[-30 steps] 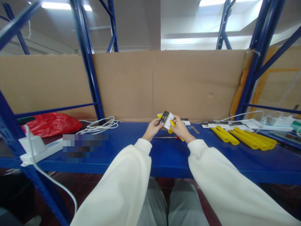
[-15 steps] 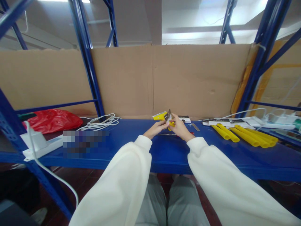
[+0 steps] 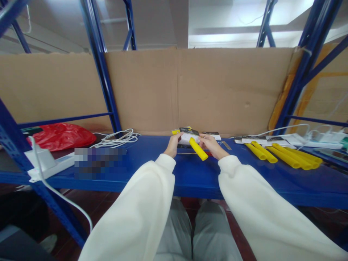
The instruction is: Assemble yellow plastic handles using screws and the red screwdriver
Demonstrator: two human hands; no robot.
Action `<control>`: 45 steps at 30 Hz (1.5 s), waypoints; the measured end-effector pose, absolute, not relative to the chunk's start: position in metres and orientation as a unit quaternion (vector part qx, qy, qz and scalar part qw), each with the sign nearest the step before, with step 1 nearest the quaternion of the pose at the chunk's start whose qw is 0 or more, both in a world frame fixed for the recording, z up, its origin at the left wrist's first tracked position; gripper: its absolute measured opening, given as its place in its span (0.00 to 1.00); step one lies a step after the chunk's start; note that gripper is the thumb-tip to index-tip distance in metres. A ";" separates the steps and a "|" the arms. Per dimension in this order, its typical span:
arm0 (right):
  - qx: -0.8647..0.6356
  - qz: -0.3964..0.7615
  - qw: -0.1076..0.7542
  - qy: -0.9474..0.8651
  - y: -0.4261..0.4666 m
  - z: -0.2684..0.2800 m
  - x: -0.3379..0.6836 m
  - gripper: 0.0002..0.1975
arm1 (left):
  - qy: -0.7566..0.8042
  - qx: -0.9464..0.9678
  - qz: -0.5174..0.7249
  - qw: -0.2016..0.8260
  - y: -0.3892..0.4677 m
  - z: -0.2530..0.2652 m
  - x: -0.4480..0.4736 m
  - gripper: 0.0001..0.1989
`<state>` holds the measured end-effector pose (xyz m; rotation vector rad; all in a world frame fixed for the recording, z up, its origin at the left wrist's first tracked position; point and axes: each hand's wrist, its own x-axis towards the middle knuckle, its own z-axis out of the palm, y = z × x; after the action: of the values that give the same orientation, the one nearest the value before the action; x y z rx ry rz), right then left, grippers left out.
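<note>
My left hand grips the left edge of a black-and-white card, held just above the blue shelf. My right hand pinches the same card at its right side. A yellow tube-shaped handle sticks out from the card towards me, tilted down to the right. Behind the card shows part of a flat yellow piece; its kind I cannot make out. Another black-and-white card lies just beyond my right hand, near a small flat metal strip.
Several yellow handles with cards lie at the right. White power strips stand at both ends, the left one with a cable hanging down. Coiled white cable and a red bag lie at left. Cardboard backs the blue shelf.
The card has turned from edge-on to facing me, and the yellow handle now points towards me. My hands have moved slightly apart. The flat yellow piece is now mostly hidden.
</note>
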<state>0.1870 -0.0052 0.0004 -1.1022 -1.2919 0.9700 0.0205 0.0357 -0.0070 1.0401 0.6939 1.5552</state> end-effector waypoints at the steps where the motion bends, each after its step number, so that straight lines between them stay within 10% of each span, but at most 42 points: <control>1: -0.461 0.424 0.560 -0.543 -0.006 0.001 0.188 0.06 | 0.291 0.427 0.654 0.552 0.035 -0.006 0.021 0.13; 19: -0.428 0.530 0.546 -0.488 -0.016 0.008 0.191 0.05 | 0.256 0.423 0.634 0.595 0.014 0.010 0.016 0.36; 31: -0.348 0.512 0.575 -0.535 -0.009 0.007 0.200 0.15 | 0.395 0.346 0.669 0.526 0.023 0.002 0.005 0.11; 37: -0.466 0.312 0.729 -0.392 0.018 0.008 0.226 0.09 | 0.423 0.291 0.703 0.492 0.029 0.000 0.004 0.15; 45: -0.587 0.297 0.689 -0.304 0.043 0.017 0.282 0.09 | 0.433 0.305 0.679 0.509 0.033 -0.002 0.008 0.15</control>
<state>0.2818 0.0433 0.0170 -1.3127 -0.6789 0.6639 0.0081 0.0327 -0.0024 0.7340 1.0420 1.6358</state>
